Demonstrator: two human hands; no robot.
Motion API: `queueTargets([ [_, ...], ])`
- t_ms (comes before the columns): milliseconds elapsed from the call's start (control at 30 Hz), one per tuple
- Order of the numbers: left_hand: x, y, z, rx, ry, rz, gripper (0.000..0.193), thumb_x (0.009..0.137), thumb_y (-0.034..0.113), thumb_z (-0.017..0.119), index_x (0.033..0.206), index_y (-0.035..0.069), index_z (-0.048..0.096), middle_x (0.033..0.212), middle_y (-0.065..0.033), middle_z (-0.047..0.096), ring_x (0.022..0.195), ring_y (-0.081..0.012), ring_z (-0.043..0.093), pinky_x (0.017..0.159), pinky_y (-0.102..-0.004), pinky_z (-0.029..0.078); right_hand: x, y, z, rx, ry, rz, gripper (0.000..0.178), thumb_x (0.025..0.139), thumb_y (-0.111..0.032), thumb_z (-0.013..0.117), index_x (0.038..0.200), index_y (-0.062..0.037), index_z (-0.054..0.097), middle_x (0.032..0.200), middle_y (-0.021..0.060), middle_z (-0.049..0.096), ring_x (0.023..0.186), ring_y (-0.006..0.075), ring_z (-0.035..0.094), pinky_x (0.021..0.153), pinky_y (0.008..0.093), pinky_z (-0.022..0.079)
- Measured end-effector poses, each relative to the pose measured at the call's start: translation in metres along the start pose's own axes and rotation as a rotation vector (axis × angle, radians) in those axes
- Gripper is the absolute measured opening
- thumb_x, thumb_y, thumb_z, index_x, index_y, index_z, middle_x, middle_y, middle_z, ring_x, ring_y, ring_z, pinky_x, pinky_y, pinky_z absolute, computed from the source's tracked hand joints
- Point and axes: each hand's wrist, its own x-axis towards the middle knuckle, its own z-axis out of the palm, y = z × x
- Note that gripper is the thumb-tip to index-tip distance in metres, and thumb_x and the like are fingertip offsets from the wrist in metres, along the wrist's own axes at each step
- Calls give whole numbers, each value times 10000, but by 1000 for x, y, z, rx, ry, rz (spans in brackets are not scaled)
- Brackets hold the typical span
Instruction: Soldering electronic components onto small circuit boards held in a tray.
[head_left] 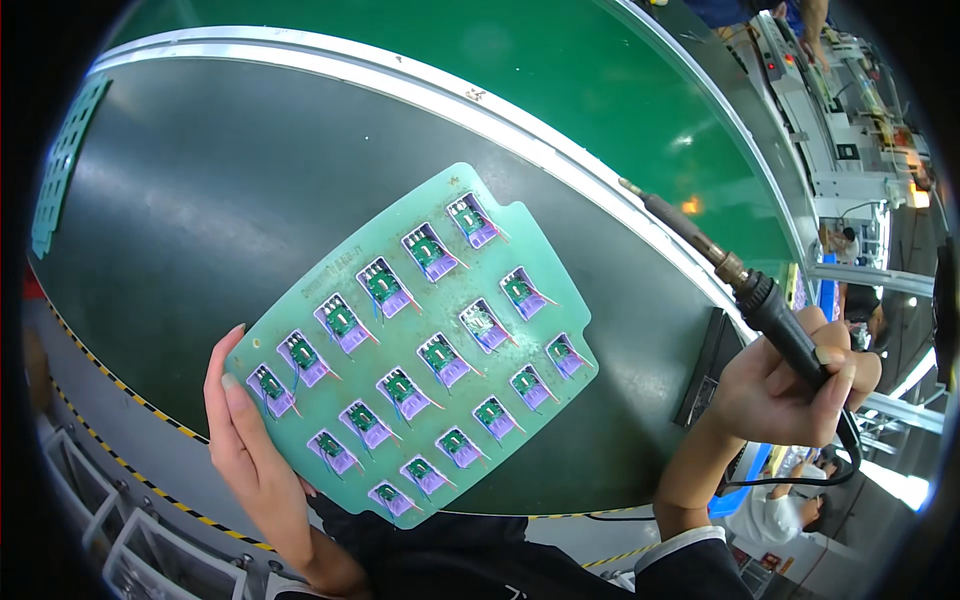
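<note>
My left hand (245,440) grips the left edge of a light green tray board (450,310), with the thumb on top. The board is tilted in the picture and has rows of cut-outs. In each sits a small purple housing (382,285) with a green circuit board and thin red and blue wires. My right hand (790,385) is closed round the black handle of a soldering iron (770,305). Its metal tip points up and to the left, well apart from the board. A black cable runs from the handle's lower end.
Beneath lies a dark green work surface (200,190), bounded by a white metal rail (400,80). A bright green surface (540,60) runs beyond it. Another green tray board (68,165) lies far left. A black box (705,370) is by my right arm. Other people and machines (800,90) are at right.
</note>
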Motion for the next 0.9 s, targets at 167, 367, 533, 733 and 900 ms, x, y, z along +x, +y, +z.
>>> queueTargets([
  [167, 2, -4, 4, -23, 22, -11, 377, 1000, 254, 316, 1257, 21, 463, 730, 16, 544, 447, 5, 363, 386, -172, 237, -16, -8, 15, -52, -186, 101, 221, 905, -229, 522, 853, -37, 428, 522, 27, 415, 389, 117, 377, 389, 243, 307],
  [367, -10, 32, 0, -7, 25, -86, 385, 1002, 248, 305, 1259, 2, 452, 775, 5, 548, 525, -1, 403, 445, -168, 272, -4, -8, 25, -33, -107, 91, 179, 873, -195, 500, 781, -56, 434, 473, -9, 356, 362, 64, 300, 385, 201, 256],
  [533, -4, 12, 0, -43, 126, -55, 385, 1002, 225, 293, 1254, -24, 444, 881, -43, 573, 686, -33, 508, 586, -170, 385, -26, -2, 41, 20, -267, 239, 227, 852, -247, 616, 828, -42, 520, 582, 38, 483, 462, 166, 488, 412, 259, 368],
  [733, -3, 5, 13, -100, 79, -103, 381, 1002, 213, 292, 1251, -32, 442, 931, -63, 580, 760, -53, 535, 656, -176, 415, -34, 8, 34, 29, -273, 244, 164, 809, -158, 637, 800, 5, 619, 611, 46, 537, 495, 189, 548, 396, 260, 376],
  [900, -2, 7, 8, -76, 83, -73, 387, 1001, 227, 303, 1251, -32, 444, 934, -64, 584, 770, -59, 541, 664, -179, 417, -32, 6, 39, 32, -298, 244, 172, 810, -165, 630, 785, 4, 625, 601, 38, 530, 486, 178, 541, 391, 254, 367],
])
